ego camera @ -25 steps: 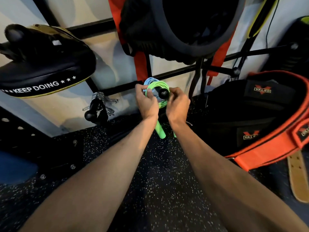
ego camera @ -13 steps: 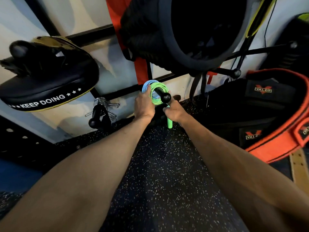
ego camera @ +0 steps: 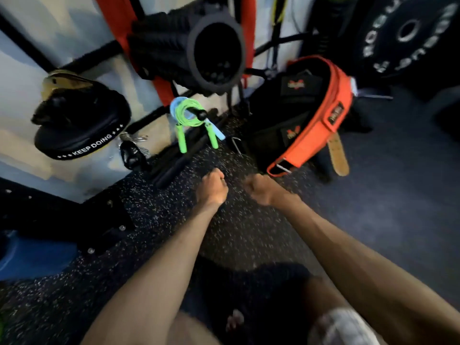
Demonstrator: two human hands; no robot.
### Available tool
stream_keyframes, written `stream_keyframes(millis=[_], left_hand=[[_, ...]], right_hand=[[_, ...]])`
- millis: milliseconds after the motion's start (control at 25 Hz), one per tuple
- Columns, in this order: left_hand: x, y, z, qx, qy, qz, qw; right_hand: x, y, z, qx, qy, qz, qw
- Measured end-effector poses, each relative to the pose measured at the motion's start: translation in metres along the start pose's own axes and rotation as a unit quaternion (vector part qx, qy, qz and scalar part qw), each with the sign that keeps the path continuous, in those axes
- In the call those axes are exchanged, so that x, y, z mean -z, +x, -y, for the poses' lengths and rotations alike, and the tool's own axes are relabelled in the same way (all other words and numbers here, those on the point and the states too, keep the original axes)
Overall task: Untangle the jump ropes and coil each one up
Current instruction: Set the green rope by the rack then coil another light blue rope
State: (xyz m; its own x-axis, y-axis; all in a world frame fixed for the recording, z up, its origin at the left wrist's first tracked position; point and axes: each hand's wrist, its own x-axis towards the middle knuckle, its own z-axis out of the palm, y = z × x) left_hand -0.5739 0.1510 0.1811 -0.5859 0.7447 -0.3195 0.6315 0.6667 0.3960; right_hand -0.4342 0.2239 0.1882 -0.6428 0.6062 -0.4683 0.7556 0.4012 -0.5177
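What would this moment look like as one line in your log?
green rope: coiled, hung on peg | blue rope: coiled behind it | left hand: curled, holding nothing | right hand: curled, holding nothing

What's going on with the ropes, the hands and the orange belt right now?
green jump rope: coiled, hung on a black peg, handles dangling
blue jump rope: coiled behind the green one, same peg
left hand: curled, holding nothing
right hand: curled, holding nothing
orange belt: on the floor, curved, unbuckled
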Motion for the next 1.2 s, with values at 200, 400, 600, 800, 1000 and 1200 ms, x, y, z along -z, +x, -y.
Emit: stream_keyframes(millis=[200,400,600,800,1000,1200], left_hand=[[-0.047,-0.087,-0.022,-0.033,0.090,0.143,0.985],[-0.100,-0.148,-0.043,-0.122,0.147,0.221,0.956],[-0.156,-0.201,-0.047,-0.223,0.236,0.298,0.898],[-0.223,-0.256,-0.040,-0.293,0.315,0.366,0.825],[-0.285,-0.315,-0.013,-0.305,0.318,0.444,0.780],[-0.321,-0.347,0.023,-0.270,0.270,0.506,0.773]], right_hand=[[-0.022,-0.123,-0.039,-0.085,0.021,-0.012,0.996],[-0.062,-0.199,-0.083,-0.190,0.099,-0.046,0.976],[-0.129,-0.264,-0.125,-0.297,0.187,-0.057,0.935],[-0.227,-0.321,-0.159,-0.407,0.258,-0.046,0.875],[-0.322,-0.368,-0.174,-0.546,0.367,-0.052,0.751],[-0.366,-0.370,-0.167,-0.564,0.522,-0.095,0.632]])
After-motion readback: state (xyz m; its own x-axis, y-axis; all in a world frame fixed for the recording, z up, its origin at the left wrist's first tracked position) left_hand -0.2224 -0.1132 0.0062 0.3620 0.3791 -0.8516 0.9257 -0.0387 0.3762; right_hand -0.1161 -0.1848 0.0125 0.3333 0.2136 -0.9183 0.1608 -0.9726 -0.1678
